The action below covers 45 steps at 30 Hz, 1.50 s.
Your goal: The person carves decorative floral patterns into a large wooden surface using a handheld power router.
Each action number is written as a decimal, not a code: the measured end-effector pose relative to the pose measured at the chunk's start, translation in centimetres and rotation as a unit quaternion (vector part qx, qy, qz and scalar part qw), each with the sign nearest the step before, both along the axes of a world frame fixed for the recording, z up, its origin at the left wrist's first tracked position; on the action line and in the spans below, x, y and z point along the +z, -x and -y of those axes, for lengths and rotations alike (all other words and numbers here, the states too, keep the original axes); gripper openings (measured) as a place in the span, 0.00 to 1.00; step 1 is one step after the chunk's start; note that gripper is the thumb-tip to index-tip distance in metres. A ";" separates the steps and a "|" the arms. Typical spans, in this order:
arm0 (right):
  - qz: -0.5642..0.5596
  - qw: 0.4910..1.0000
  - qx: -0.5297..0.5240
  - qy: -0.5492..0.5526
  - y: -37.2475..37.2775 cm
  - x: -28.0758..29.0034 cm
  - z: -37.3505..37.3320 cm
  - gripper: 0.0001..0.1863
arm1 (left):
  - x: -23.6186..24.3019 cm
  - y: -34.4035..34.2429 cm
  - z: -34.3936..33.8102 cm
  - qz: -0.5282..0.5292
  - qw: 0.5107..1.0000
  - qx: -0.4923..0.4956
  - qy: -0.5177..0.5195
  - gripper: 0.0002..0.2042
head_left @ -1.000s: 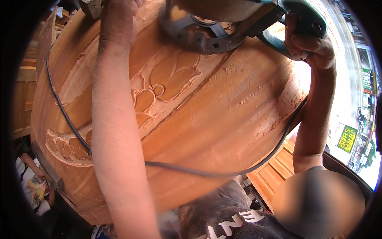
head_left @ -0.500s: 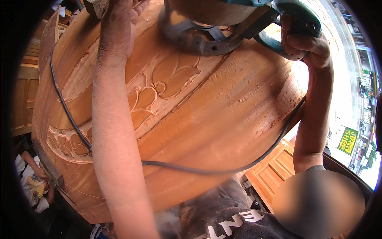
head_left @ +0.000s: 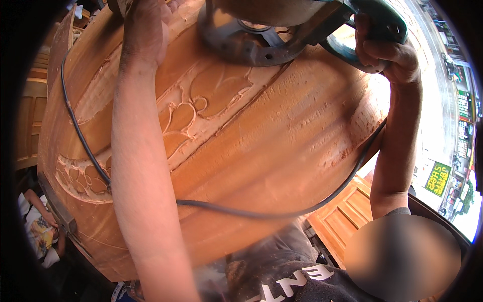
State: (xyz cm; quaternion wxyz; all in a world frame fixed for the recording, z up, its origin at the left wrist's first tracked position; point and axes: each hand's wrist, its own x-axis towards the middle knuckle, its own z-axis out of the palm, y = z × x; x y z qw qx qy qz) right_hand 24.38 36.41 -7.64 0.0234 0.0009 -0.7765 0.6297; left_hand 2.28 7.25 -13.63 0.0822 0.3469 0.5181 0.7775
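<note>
A dark power router (head_left: 271,30) with a round metal base sits at the top of a large wooden panel (head_left: 271,151), which bears carved leaf and flower outlines (head_left: 186,116) and wood shavings. My right hand (head_left: 390,55) is closed around the router's green-black handle. My left hand (head_left: 146,32) is up at the top edge, left of the router, fingers curled, beside a partly visible wooden piece (head_left: 117,6); what it holds is hidden. A black cord (head_left: 251,215) lies across the panel and passes under my left forearm.
A person (head_left: 40,226) in a patterned shirt is at the lower left. Panelled wooden doors (head_left: 339,216) show below the panel and at the far left (head_left: 31,116). A bright street with signs (head_left: 437,178) lies beyond the right edge. A blurred oval fills the lower right.
My left hand and forearm have shifted slightly left. My right hand, still on the router handle, has moved slightly up and left with the router since a second ago.
</note>
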 end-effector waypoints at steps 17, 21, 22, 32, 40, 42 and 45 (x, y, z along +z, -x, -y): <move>-0.113 0.992 -0.011 0.064 0.7 -0.3 1.2 0.34 | 0.7 1.8 0.1 0.139 0.989 -0.058 0.010 0.35; -0.126 0.990 -0.023 0.063 0.5 -0.9 0.9 0.35 | 1.8 0.8 -0.2 0.195 0.980 -0.043 -0.026 0.35; -0.099 0.992 -0.025 0.073 0.2 -0.3 1.3 0.36 | 1.7 0.8 -0.2 0.193 0.980 -0.038 -0.030 0.35; -0.114 0.993 -0.028 0.016 0.2 0.2 1.3 0.34 | -0.9 1.5 0.4 -0.011 0.999 -0.039 -0.015 0.37; -0.088 0.991 -0.064 0.073 -0.2 1.2 3.4 0.38 | 1.0 -1.3 0.2 0.012 0.999 0.032 0.027 0.36; -0.086 0.994 -0.053 0.048 -0.1 0.7 2.3 0.39 | 0.8 -0.9 0.6 -0.013 0.999 0.025 0.032 0.36; -0.079 0.995 -0.049 0.037 -0.1 0.1 1.8 0.39 | 0.4 -0.7 0.9 -0.053 0.998 0.017 0.029 0.37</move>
